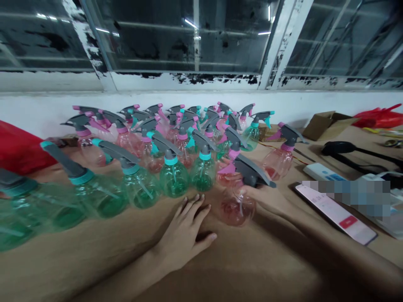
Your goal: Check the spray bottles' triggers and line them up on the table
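My right hand (252, 191) is wrapped round the neck of a pink spray bottle (236, 209) with a grey and pink trigger head. Part of its fingers is hidden behind the bottle. Flat on the brown table (201, 272) lies my left hand (185, 235), fingers apart and holding nothing. Its fingertips are close to a green spray bottle (202, 174) and another green spray bottle (174, 178), both with turquoise collars. More green bottles stand in a row to the left. Behind them are several pink spray bottles (127, 142), and one pink bottle (278, 161) stands farther right.
At right lie a lit phone (336, 214), a white and blue packet (327, 172) and a black strap-like object (340, 149). An open cardboard box (327, 126) and a red bag (378, 117) sit against the wall. Another red bag (22, 151) is at far left.
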`<move>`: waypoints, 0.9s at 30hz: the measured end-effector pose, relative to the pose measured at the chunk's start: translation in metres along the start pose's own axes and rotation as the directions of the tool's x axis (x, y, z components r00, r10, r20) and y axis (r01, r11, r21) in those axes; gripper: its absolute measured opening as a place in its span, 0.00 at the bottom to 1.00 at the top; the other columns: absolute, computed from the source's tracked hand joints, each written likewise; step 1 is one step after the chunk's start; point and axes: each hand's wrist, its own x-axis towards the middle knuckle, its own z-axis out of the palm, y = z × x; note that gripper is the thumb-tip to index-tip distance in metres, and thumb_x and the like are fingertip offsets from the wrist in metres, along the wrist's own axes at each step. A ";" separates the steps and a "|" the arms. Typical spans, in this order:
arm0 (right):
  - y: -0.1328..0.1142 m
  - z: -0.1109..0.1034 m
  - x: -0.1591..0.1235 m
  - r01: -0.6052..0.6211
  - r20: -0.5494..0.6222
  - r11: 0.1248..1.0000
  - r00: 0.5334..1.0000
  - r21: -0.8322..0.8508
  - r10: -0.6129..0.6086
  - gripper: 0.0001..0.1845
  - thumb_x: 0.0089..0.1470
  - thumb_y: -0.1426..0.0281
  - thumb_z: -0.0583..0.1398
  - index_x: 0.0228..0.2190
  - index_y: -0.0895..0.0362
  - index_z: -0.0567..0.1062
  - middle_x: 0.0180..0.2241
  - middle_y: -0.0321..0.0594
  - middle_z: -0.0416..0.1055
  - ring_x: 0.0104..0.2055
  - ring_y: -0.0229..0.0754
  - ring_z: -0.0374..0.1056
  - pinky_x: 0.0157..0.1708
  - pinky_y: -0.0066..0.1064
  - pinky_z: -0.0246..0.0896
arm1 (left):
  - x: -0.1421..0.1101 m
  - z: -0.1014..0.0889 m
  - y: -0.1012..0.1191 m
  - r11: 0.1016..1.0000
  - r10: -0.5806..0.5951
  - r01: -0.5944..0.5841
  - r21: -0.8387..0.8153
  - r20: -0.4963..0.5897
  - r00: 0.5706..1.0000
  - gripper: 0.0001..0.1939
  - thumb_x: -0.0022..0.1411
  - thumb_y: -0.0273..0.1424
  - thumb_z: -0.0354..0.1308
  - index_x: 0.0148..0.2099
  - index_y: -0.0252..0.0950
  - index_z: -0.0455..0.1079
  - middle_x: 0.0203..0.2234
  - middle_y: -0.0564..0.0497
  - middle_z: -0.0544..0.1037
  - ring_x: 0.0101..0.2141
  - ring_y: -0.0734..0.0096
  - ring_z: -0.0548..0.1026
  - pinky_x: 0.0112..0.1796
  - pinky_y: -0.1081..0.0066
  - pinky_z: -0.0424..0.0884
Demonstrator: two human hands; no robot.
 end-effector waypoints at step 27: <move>0.040 -0.086 -0.010 -0.070 -0.279 0.857 0.956 -0.511 -0.088 0.22 0.49 0.53 0.61 0.37 0.58 0.73 0.36 0.50 0.76 0.38 0.57 0.72 0.36 0.45 0.65 | 0.017 0.015 0.032 0.991 0.130 -0.134 -0.024 -0.140 0.982 0.18 0.65 0.29 0.51 0.56 0.33 0.64 0.56 0.41 0.67 0.57 0.54 0.64 0.52 0.53 0.66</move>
